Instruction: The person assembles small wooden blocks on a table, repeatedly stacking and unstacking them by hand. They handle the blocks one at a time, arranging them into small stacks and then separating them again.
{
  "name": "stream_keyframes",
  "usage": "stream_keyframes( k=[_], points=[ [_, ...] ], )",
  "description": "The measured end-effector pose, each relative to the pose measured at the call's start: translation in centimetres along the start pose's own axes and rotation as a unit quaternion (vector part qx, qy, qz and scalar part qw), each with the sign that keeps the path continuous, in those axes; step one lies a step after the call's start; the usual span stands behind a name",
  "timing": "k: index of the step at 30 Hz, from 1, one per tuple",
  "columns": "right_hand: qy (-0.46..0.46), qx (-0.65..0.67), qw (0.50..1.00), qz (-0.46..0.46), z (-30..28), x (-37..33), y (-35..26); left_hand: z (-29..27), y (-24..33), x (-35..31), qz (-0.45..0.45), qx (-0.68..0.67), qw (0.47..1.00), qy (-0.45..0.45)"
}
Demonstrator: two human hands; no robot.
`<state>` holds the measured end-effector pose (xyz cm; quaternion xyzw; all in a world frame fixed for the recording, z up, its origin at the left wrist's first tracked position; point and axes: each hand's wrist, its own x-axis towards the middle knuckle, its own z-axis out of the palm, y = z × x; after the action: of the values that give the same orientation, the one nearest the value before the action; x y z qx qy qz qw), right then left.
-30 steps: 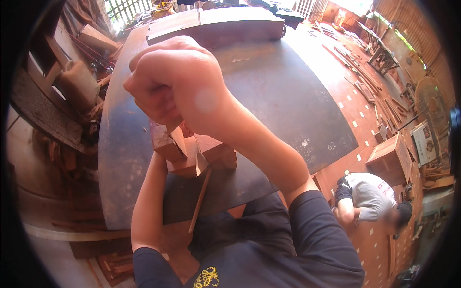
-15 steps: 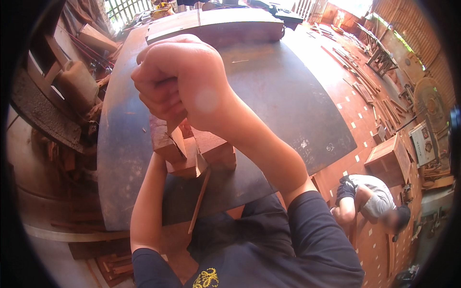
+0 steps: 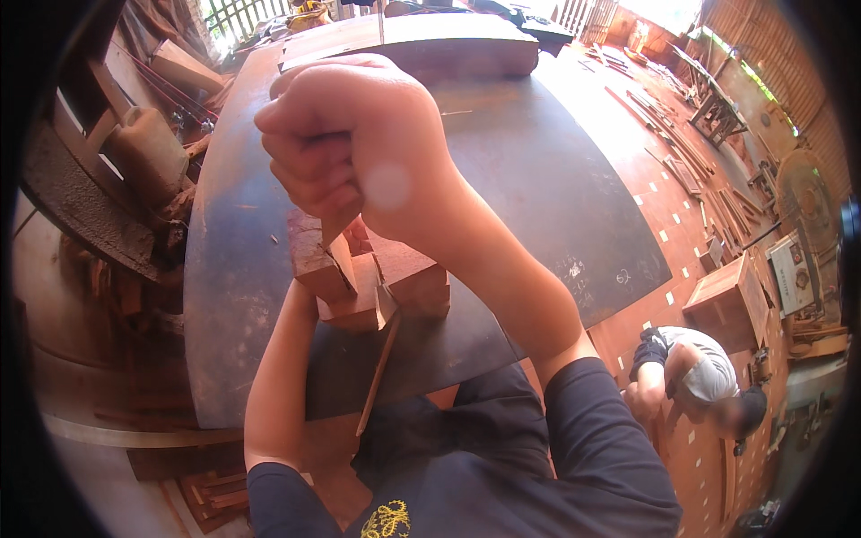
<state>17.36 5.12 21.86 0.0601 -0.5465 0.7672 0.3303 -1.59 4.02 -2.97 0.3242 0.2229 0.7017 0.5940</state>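
My right hand (image 3: 327, 134) is raised in a tight fist over a cluster of reddish wooden blocks. A flat, tapering brown piece (image 3: 338, 229) comes out below the fist and points down at the blocks; what the fingers grip cannot be made out. The left block (image 3: 314, 260), the lower middle block (image 3: 357, 305) and the right block (image 3: 420, 278) sit together with gaps between them. My left forearm (image 3: 282, 377) reaches up behind the left block, and that hand is hidden. A thin wooden stick (image 3: 378, 377) slants down from the blocks toward my lap.
The blocks are at a dark, smooth worktable (image 3: 574, 197). A long wooden box-like piece (image 3: 421, 49) lies at its far edge. At the right, a person in a grey shirt (image 3: 704, 363) bends low near a wooden box (image 3: 728, 300). A dusty plastic jug (image 3: 148, 152) stands left.
My right fist and the blocks appear slightly farther right in the picture, as does the table. The fist's grip looks the same.
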Motion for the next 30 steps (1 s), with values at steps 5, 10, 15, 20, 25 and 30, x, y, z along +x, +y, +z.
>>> stream_keyframes(
  k=[5,10,15,20,25,30],
  points=[
    [-0.021,-0.029,0.999,-0.033,0.2,-0.1,0.1,-0.2,0.1,0.0,-0.007,0.006,1.000,-0.003],
    [-0.001,0.034,0.999,-0.026,0.3,-0.7,-1.0,-0.3,-0.2,-0.2,-0.016,0.002,1.000,-0.008],
    [-0.062,0.086,0.993,-0.042,-1.4,0.2,-0.9,0.2,-0.4,-0.3,-0.024,0.000,1.000,-0.015],
    [-0.050,-0.032,0.996,-0.062,-0.2,-0.3,-0.1,0.5,-0.3,-0.3,-0.030,0.011,0.999,-0.022],
    [-0.013,-0.042,0.996,-0.082,0.4,-0.8,-0.2,1.1,-0.3,-0.1,-0.042,0.026,0.998,-0.031],
    [-0.029,-0.040,0.996,-0.079,0.1,-0.7,-0.1,1.8,-0.2,-0.1,-0.055,0.043,0.997,-0.041]
  ],
)
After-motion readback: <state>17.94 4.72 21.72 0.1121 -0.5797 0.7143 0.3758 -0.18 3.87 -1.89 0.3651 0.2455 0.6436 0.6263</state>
